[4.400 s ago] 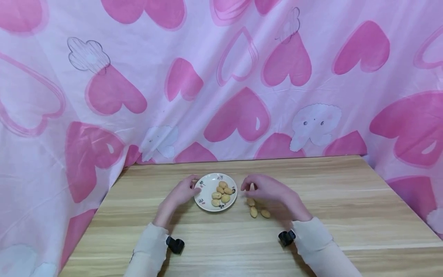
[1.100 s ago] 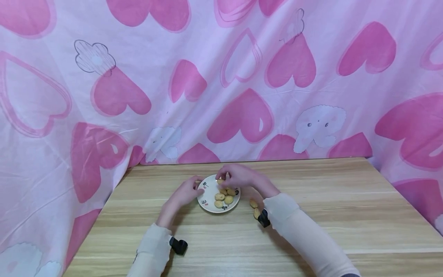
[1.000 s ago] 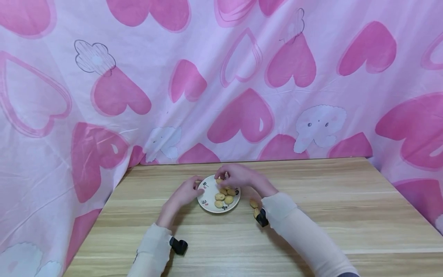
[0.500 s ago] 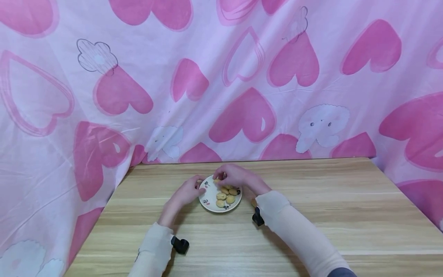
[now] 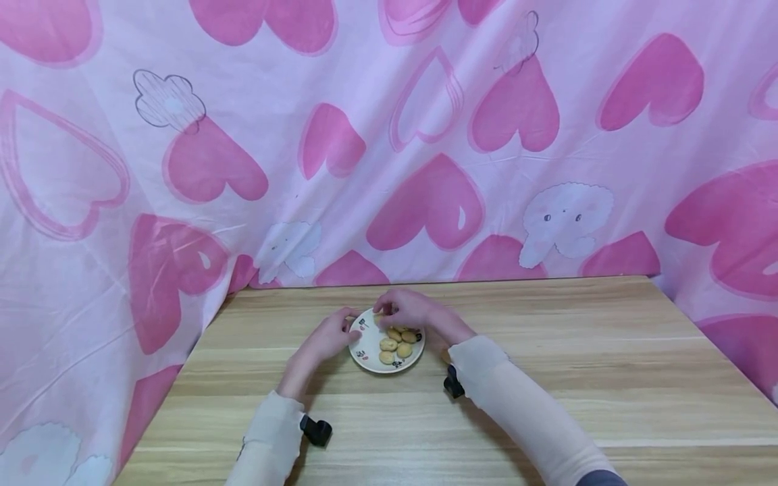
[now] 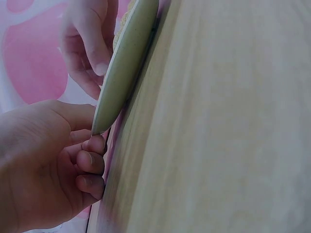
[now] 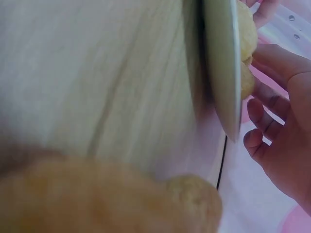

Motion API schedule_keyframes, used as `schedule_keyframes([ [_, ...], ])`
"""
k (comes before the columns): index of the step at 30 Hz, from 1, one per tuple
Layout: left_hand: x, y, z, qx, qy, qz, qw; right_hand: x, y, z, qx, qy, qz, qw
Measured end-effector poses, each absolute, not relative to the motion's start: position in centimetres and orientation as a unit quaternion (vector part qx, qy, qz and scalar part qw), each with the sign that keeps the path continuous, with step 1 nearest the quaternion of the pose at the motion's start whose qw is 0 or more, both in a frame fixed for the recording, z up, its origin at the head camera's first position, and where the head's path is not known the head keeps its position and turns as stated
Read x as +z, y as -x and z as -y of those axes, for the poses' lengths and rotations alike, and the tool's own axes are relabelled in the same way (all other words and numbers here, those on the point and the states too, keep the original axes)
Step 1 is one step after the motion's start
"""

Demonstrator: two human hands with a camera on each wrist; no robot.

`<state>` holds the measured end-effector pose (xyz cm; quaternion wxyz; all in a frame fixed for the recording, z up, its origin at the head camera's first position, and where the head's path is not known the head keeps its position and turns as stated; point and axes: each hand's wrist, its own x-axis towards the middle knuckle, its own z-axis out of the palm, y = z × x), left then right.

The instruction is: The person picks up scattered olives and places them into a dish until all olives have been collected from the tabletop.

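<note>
My left hand (image 5: 328, 335) grips the left rim of a small white plate (image 5: 367, 345) with dark and red markings. In the left wrist view its thumb lies over the rim of the plate (image 6: 125, 73) and its fingers curl at the edge below. Several tan, oval, nut-like pieces (image 5: 389, 344) lie on the plate's right side. Over the plate's far part, my right hand (image 5: 410, 309) pinches another such piece (image 5: 379, 318) between thumb and fingers, which partly hide it. It is low over the plate; whether the piece touches the surface I cannot tell.
Nut-like pieces (image 7: 194, 201) lie on the wooden table (image 5: 377, 432) beside the plate, mostly hidden by my right sleeve (image 5: 486, 368) in the head view. Black wrist cameras (image 5: 316, 430) sit on both wrists. A pink heart-patterned cloth (image 5: 425, 202) hangs behind the table.
Earlier my right hand was over the loose pieces right of the plate. It has moved left over the plate with one piece, then slightly further left and lower. My left hand keeps holding the rim.
</note>
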<state>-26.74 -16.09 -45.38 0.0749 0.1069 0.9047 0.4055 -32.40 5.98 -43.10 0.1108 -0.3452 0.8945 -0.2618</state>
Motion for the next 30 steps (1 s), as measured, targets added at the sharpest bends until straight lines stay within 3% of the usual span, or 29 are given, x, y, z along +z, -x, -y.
schedule_keyframes([
  [30,-45.4,26.6,16.0,0.400,-0.108,-0.908,0.061,-40.9,28.9,-10.1,-0.224,0.403,-0.887,0.029],
])
